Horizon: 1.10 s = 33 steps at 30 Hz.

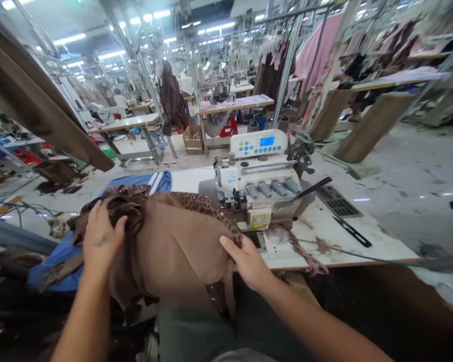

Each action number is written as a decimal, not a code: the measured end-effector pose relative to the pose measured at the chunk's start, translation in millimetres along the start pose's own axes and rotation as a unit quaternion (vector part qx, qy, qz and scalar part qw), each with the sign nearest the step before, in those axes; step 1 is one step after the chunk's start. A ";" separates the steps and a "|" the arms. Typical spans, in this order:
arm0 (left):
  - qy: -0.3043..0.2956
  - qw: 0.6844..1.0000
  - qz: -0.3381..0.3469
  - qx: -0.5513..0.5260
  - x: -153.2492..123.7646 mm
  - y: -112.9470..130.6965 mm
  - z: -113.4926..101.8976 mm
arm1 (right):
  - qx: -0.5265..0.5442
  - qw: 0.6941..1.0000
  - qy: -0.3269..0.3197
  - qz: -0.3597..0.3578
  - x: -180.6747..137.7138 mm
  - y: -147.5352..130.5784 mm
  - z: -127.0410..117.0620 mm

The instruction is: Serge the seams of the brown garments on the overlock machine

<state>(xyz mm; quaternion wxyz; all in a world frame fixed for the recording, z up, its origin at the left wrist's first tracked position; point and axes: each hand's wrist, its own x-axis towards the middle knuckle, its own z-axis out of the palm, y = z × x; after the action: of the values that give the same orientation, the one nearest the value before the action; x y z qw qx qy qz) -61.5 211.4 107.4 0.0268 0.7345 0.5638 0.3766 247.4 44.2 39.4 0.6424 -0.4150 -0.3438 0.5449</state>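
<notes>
A brown garment (181, 241) with a leopard-print band (207, 205) lies across the front of an overlock sewing machine's table. My right hand (251, 261) pinches its edge between thumb and fingers, just in front of the overlock machine (256, 186). Resting over the bunched dark brown part of the cloth at the left, my left hand (102, 239) has its thumb spread away from the fingers. A small leopard-print piece (217, 297) shows at the garment's lower corner. The garment hides part of the table and what lies under it.
Black thread snips (353, 232) lie on the right of the white machine table (381, 246). Blue cloth (58, 264) sits under the garment at the left. A thread tail (309, 256) hangs over the table's front edge. Brown fabric (33, 95) hangs at the upper left.
</notes>
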 end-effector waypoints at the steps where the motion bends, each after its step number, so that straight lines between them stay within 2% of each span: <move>1: -0.009 0.998 0.055 -0.013 -6.0 23.3 17.9 | -0.037 0.999 0.000 -0.016 1.7 4.7 -0.4; 2: -0.065 0.989 0.123 -0.053 -17.8 46.9 37.2 | -0.074 0.997 -0.007 -0.027 1.5 10.9 -1.4; 3: -0.169 0.962 0.193 -0.088 -33.4 68.9 56.4 | -0.112 0.993 -0.017 -0.038 0.0 17.3 -3.1; 4: -0.226 0.936 0.248 -0.105 -50.2 87.9 74.1 | -0.146 0.988 -0.025 -0.051 -2.1 23.1 -5.8; 6: -0.227 0.920 0.297 -0.113 -77.7 114.6 101.3 | -0.204 0.975 -0.031 -0.076 -6.1 30.3 -13.4; 7: -0.212 0.922 0.302 -0.115 -85.3 122.9 110.0 | -0.223 0.971 -0.030 -0.082 -7.0 31.7 -18.1; 11: -0.189 0.933 0.279 -0.122 -80.2 134.5 120.7 | -0.228 0.971 -0.009 -0.073 -3.2 35.8 -36.8; 14: -0.223 0.930 0.239 -0.169 -66.5 121.3 116.5 | -0.205 0.972 0.056 -0.103 -4.1 51.3 -47.1; 17: -0.221 0.931 0.100 -0.272 -57.9 87.5 112.3 | -0.247 0.947 0.114 -0.172 -12.2 66.8 -54.4; 19: -0.236 0.930 -0.005 -0.281 -53.9 61.8 111.1 | -0.284 0.935 0.117 -0.179 -16.5 67.9 -57.4; 21: -0.292 0.923 -0.062 -0.244 -51.8 42.0 109.7 | -0.309 0.933 0.089 -0.159 -17.1 61.0 -59.0; 23: -0.335 0.914 -0.072 -0.215 -52.6 31.0 106.6 | -0.336 0.928 0.053 -0.153 -14.8 51.1 -59.6; 26: -0.337 0.913 -0.074 -0.217 -58.0 24.8 98.5 | -0.383 0.899 0.050 -0.205 -12.9 41.2 -60.0; 28: -0.333 0.914 -0.083 -0.218 -62.8 21.7 93.2 | -0.417 0.865 0.094 -0.262 -16.4 40.3 -60.4; 31: -0.356 0.906 -0.083 -0.214 -68.6 15.2 88.3 | -0.471 0.800 0.145 -0.342 -32.2 42.8 -59.8; 33: -0.359 0.905 -0.071 -0.220 -70.7 11.9 86.2 | -0.502 0.776 0.112 -0.364 -48.5 44.6 -56.3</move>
<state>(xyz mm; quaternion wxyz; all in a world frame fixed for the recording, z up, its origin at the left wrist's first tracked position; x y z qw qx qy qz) -7.3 180.3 14.4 0.4143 0.7538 0.4696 0.1991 271.0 -9.8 -24.2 0.5275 -0.5803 -0.6197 -0.0300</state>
